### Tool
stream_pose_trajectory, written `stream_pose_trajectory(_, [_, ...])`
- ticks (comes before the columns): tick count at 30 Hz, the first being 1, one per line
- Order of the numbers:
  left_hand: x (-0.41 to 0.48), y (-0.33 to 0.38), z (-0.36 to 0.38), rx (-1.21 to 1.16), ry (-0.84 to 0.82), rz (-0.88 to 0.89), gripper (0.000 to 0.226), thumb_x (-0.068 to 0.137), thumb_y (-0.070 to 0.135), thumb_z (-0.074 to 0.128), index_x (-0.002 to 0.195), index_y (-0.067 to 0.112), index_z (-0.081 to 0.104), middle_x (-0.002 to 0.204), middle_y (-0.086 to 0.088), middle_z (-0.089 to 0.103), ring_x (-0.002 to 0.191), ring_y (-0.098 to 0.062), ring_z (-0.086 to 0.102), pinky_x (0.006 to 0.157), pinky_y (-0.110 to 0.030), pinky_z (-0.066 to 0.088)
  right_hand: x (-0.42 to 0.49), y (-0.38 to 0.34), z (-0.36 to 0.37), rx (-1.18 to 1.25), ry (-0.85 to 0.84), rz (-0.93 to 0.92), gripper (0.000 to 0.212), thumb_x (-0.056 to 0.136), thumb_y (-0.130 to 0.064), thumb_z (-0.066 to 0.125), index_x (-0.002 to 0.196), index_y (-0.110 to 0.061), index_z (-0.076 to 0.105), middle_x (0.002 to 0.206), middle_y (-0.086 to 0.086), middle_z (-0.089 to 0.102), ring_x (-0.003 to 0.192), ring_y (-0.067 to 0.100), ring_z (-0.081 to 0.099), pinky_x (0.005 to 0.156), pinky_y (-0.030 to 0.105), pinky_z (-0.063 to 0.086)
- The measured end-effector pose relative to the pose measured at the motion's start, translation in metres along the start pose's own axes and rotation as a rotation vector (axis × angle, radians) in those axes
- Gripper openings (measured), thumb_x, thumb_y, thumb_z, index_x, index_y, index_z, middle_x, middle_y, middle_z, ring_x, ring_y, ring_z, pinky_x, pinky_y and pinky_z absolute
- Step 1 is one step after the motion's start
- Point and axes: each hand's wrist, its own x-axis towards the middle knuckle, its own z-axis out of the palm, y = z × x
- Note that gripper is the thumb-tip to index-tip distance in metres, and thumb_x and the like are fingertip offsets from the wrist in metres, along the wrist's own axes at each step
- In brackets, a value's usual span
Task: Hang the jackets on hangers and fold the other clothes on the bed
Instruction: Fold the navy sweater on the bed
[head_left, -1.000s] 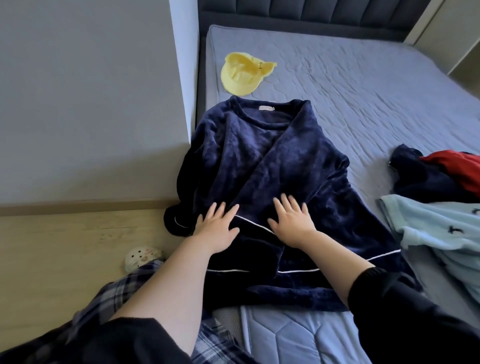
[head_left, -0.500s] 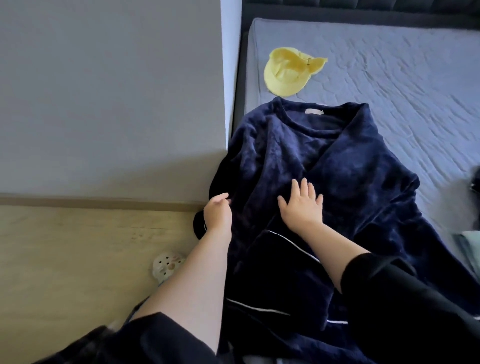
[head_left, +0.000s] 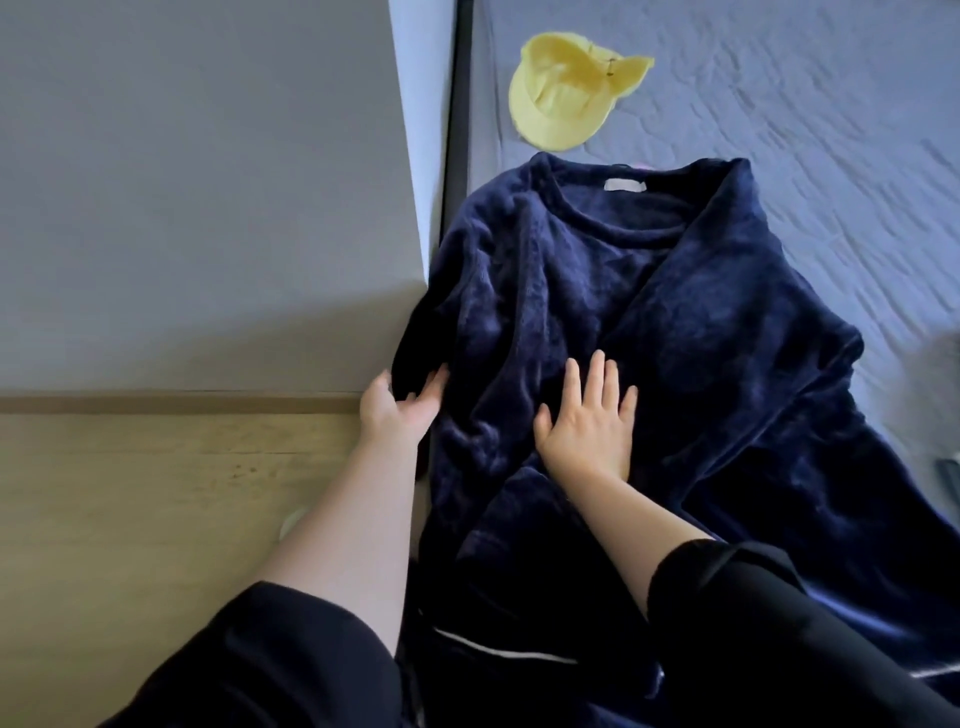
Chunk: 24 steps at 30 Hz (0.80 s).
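A dark navy fleece garment (head_left: 701, 332) with white piping lies spread over the left side of the grey quilted bed (head_left: 831, 130), its neck label toward the headboard. At the garment's left edge, which hangs off the bed side, my left hand (head_left: 400, 408) grips a fold of the fleece between thumb and fingers. Fingers spread, my right hand (head_left: 592, 421) lies flat and presses on the middle of the garment. Both my forearms come out of black sleeves at the bottom of the view.
A yellow cap (head_left: 566, 88) lies on the bed just beyond the garment's collar. A grey wall (head_left: 197, 208) stands close on the left, with wooden floor (head_left: 156, 509) below it. A narrow gap separates wall and bed.
My left hand has gone from lying flat on the garment to its left edge and has taken hold of the fabric there. My right hand slid up the garment. The view shifted left.
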Motion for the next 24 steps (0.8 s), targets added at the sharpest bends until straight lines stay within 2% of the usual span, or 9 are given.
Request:
stream_pose_trajectory(7, [-0.003,-0.003,0.013,-0.064,0.029,-0.117,0.038,0.102,0.026,0.04,0.128,-0.001,0.046,0.135,-0.023,0.048,0.125,-0.041,0.046,0.09,-0.056,0.041,-0.002,0.001,-0.002,-0.009,-0.007,-0.011,0.07,0.092,-0.049,0.027,0.152,-0.015,0.016,0.16,0.016,0.005,0.147,0.03,0.004,0.115,0.051,0.005])
stream_pose_trajectory(10, [0.003,-0.005,0.016,-0.001,0.034,-0.124,0.028,0.1,0.025,0.048,0.11,-0.001,0.049,0.133,-0.017,0.052,0.113,-0.036,0.055,0.08,-0.052,0.044,0.0,0.001,-0.002,-0.011,-0.004,-0.013,0.07,0.092,-0.048,0.028,0.152,-0.015,0.017,0.16,0.016,0.005,0.147,0.031,0.004,0.115,0.051,0.005])
stream_pose_trajectory(12, [0.007,-0.006,0.022,0.068,0.068,-0.114,0.029,0.098,0.02,0.051,0.12,0.002,0.05,0.125,-0.01,0.056,0.109,-0.027,0.059,0.073,-0.045,0.048,0.0,-0.001,-0.002,-0.033,-0.017,-0.018,0.07,0.092,-0.048,0.027,0.152,-0.015,0.016,0.159,0.016,0.005,0.147,0.031,0.003,0.115,0.052,0.005])
stream_pose_trajectory(14, [0.011,-0.005,0.031,0.16,0.11,-0.075,0.034,0.098,0.02,0.05,0.129,0.007,0.047,0.121,-0.006,0.057,0.116,-0.019,0.056,0.077,-0.038,0.047,0.001,-0.002,-0.001,-0.058,-0.028,-0.017,0.07,0.092,-0.048,0.027,0.152,-0.015,0.015,0.159,0.017,0.004,0.146,0.031,0.004,0.114,0.052,0.005])
stream_pose_trajectory(15, [0.011,-0.004,0.034,0.213,0.121,-0.042,0.03,0.098,0.021,0.05,0.125,0.008,0.05,0.116,-0.005,0.058,0.116,-0.018,0.056,0.081,-0.037,0.046,0.001,-0.002,0.0,-0.065,-0.03,-0.012,0.07,0.091,-0.048,0.027,0.152,-0.015,0.015,0.159,0.017,0.005,0.146,0.031,0.004,0.114,0.052,0.005])
stream_pose_trajectory(17, [0.007,-0.001,0.041,0.298,0.126,0.065,0.017,0.093,0.023,0.05,0.104,0.011,0.055,0.107,-0.007,0.057,0.104,-0.02,0.056,0.086,-0.035,0.044,0.001,-0.003,0.0,-0.072,-0.034,-0.01,0.07,0.091,-0.048,0.028,0.152,-0.015,0.015,0.159,0.016,0.005,0.146,0.031,0.004,0.114,0.052,0.005])
stream_pose_trajectory(19, [-0.002,0.004,0.051,0.319,0.144,0.251,0.013,0.086,0.022,0.052,0.095,0.014,0.057,0.106,-0.006,0.059,0.093,-0.022,0.055,0.08,-0.033,0.045,0.002,-0.003,0.0,-0.057,-0.037,-0.015,0.07,0.091,-0.048,0.029,0.152,-0.015,0.015,0.16,0.016,0.005,0.146,0.03,0.004,0.115,0.051,0.006])
stream_pose_trajectory(21, [-0.012,0.008,0.062,0.378,0.138,0.514,0.02,0.081,0.013,0.054,0.098,0.007,0.063,0.099,-0.008,0.061,0.09,-0.025,0.056,0.073,-0.032,0.045,0.003,-0.003,-0.002,-0.046,-0.052,-0.017,0.07,0.092,-0.048,0.029,0.152,-0.015,0.015,0.16,0.016,0.005,0.146,0.03,0.004,0.115,0.051,0.006])
stream_pose_trajectory(24, [-0.029,-0.001,0.071,0.838,0.101,1.037,0.034,0.077,0.005,0.054,0.107,-0.009,0.061,0.112,-0.022,0.059,0.102,-0.033,0.055,0.094,-0.037,0.043,0.002,-0.002,-0.008,-0.027,-0.075,-0.036,0.07,0.093,-0.048,0.03,0.152,-0.015,0.014,0.16,0.016,0.004,0.146,0.03,0.004,0.116,0.051,0.006])
